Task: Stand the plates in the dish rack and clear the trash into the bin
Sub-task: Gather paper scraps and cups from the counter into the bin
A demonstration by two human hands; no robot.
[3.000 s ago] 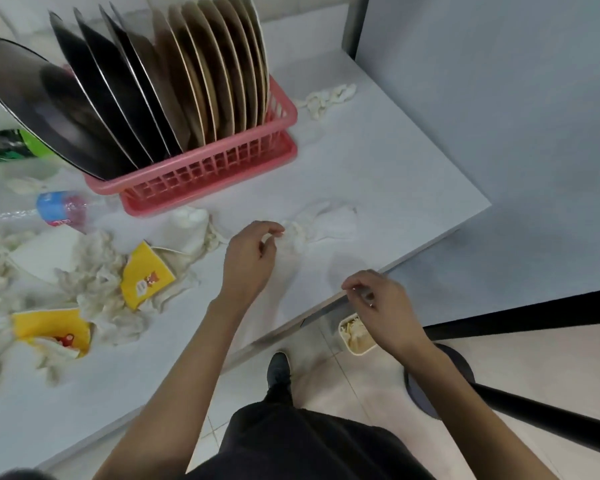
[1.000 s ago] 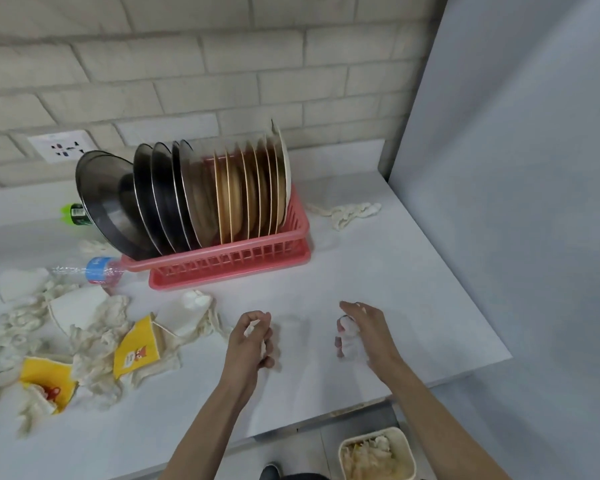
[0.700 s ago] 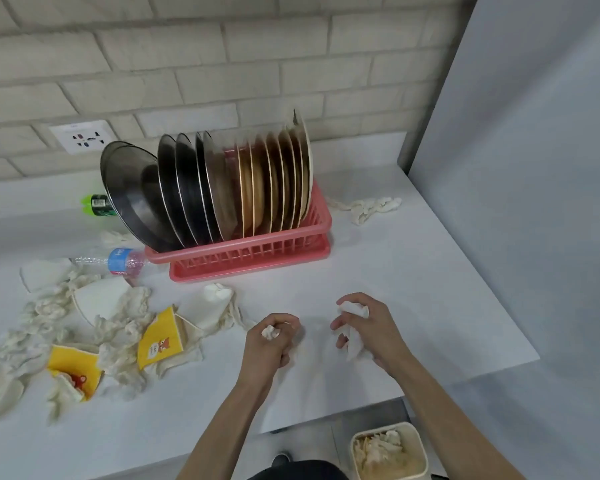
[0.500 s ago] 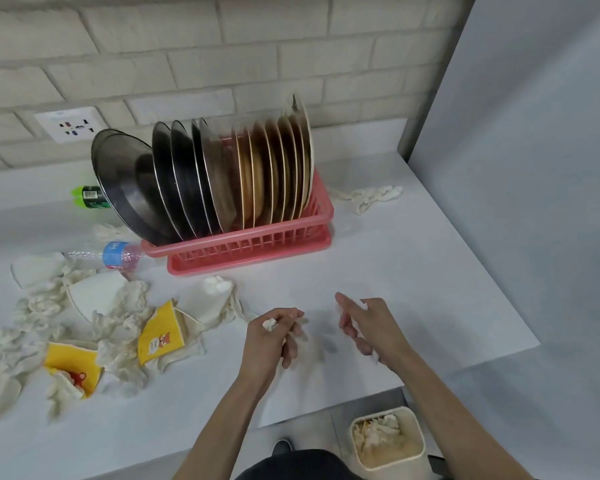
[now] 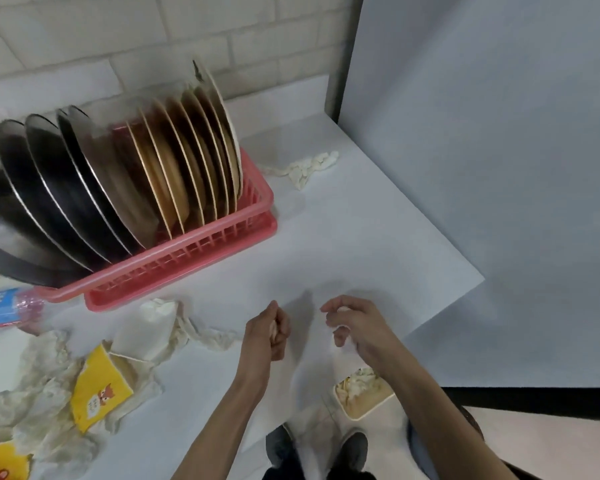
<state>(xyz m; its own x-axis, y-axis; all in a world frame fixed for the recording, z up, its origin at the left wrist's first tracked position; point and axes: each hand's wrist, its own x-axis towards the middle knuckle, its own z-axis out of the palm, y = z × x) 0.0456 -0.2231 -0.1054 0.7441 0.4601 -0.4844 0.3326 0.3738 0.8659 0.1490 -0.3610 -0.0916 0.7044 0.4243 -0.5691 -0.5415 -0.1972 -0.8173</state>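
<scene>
Head view. Plates (image 5: 174, 161) stand on edge in the pink rack (image 5: 201, 251), upper left. Tissues (image 5: 49, 375) and yellow cups (image 5: 97, 393) litter the table (image 5: 361, 244), lower left; the bin (image 5: 364, 408) sits lower centre. The left hand (image 5: 265, 336) curls round a pale scrap (image 5: 273, 331). The right hand (image 5: 357, 323) has curled fingers, contents unclear.

— Kitchen, is it?
— A washing-up corner, I'd say: pink dish rack (image 5: 187, 258) packed with plates (image 5: 174, 161) on the white table (image 5: 361, 244), beyond the left hand (image 5: 267, 332), against a painted brick wall (image 5: 118, 36).
— And the litter?
— Crushed paper cups (image 5: 97, 393), tissue (image 5: 201, 336), a bottle (image 5: 7, 306) to that hand's left; a bin (image 5: 369, 412) on the floor (image 5: 534, 441) below the right hand (image 5: 355, 323).
</scene>
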